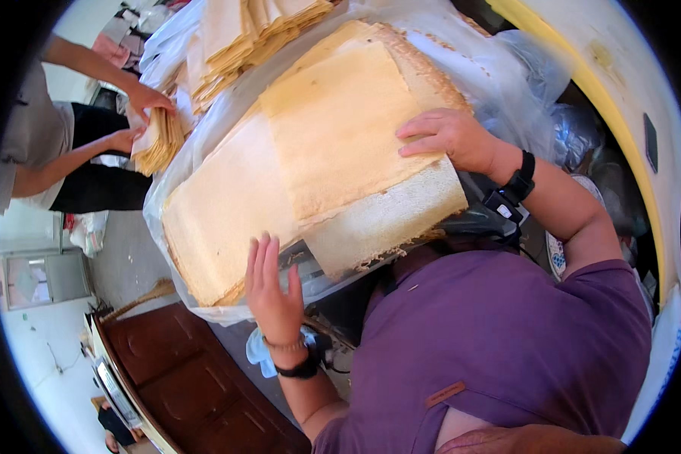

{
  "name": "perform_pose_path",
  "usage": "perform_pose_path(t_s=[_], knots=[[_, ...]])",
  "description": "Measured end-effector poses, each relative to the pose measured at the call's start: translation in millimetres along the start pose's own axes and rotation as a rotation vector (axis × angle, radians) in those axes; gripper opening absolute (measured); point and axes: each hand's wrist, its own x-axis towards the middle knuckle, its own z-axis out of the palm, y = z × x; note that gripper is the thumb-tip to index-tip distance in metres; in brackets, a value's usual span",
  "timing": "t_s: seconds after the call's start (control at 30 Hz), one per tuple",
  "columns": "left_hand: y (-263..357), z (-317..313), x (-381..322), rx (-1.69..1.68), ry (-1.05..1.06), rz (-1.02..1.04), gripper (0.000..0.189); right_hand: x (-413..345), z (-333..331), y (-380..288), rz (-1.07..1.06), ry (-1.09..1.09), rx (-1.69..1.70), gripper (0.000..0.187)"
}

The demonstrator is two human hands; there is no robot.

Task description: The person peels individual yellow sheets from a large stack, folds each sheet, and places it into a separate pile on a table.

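Observation:
A pile of thin, pale yellow sheets [227,215], looking like flatbread with crumbly edges, lies before me on clear plastic film [173,181]. One deeper yellow sheet [340,125] lies across the top. My right hand [451,139] rests on its right edge with the fingers spread on the surface; its thumb is not clearly visible. Below that edge a paler, rough-textured sheet [391,213] sticks out towards me. My left hand [275,289] is raised at the pile's near left edge, fingers extended and thumb apart, holding nothing.
Folded sheets [249,40] are stacked beyond the pile. At the left, another person's hands [142,116] hold a folded bundle [159,142]. A brown panelled piece of furniture [187,380] stands lower left. A yellow-edged panel [613,113] curves along the right, beside plastic bags [573,133].

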Motion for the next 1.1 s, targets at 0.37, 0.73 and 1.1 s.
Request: perform_pose_path(t_s=[0.37, 0.73, 1.1], knots=[[-27.7, 71.0, 101.8, -0.655, -0.132, -0.02, 0.016, -2.6, 5.4, 13.2, 0.65, 0.162, 0.393, 0.032], [3.4, 114.0, 137.3, -0.104, 0.053, -0.236, 0.024, 24.3, 1.7, -15.6, 0.815, 0.207, -0.279, 0.053], [42.5, 97.6, 144.2, 0.415, 0.276, 0.218, 0.048, 13.6, 18.8, 1.7, 0.179, -0.074, -0.214, 0.057]])
